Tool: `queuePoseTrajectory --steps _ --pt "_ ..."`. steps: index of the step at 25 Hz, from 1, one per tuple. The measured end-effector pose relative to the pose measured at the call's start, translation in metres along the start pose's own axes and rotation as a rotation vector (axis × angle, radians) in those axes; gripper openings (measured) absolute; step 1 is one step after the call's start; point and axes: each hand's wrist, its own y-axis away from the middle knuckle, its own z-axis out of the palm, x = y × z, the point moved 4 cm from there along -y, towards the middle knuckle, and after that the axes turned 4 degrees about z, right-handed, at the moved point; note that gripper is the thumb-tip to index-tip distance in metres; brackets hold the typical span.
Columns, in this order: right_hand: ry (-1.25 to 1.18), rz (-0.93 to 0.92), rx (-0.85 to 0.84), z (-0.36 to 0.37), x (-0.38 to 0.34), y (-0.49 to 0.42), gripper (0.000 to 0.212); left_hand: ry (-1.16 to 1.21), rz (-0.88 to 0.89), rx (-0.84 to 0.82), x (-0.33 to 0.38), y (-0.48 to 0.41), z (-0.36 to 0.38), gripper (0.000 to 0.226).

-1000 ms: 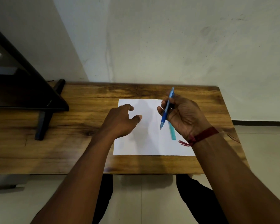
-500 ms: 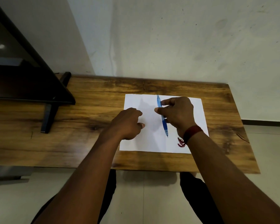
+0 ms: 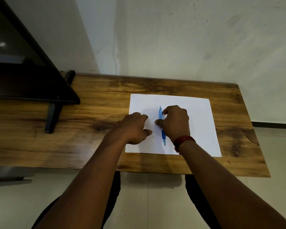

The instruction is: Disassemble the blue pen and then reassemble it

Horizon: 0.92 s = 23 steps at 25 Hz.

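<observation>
Right hand [image 3: 175,123] pinches the blue pen [image 3: 163,136]: thumb [image 3: 158,122] and index fingertip [image 3: 164,111] curled onto the upper barrel, other fingers tucked under the palm. The pen looks fully assembled, lying flat or nearly flat on a white sheet of paper [image 3: 200,129], lengthwise front to back. Its tip points at the near edge of the table and its clicker end at the far edge; whether the barrel touches the sheet I cannot tell. Red thread band [image 3: 184,140] on the right wrist. Left hand [image 3: 132,128] is just left of the pen and apart from it, knuckles up, fingers loosely curled, holding nothing, resting over the sheet's left edge. The paper sits right of centre on the wooden table [image 3: 89,129], nearer the near edge. At the far left corner stands a black monitor [image 3: 23,76] on a black stand foot [image 3: 52,118], well apart from the paper.
</observation>
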Motion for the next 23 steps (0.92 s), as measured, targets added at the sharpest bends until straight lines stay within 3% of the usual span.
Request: queuePoseTrajectory --steps 23 --pt "-0.057 0.036 0.030 0.000 0.019 -0.013 0.044 0.048 -0.006 0.045 -0.004 0.000 -0.003 0.063"
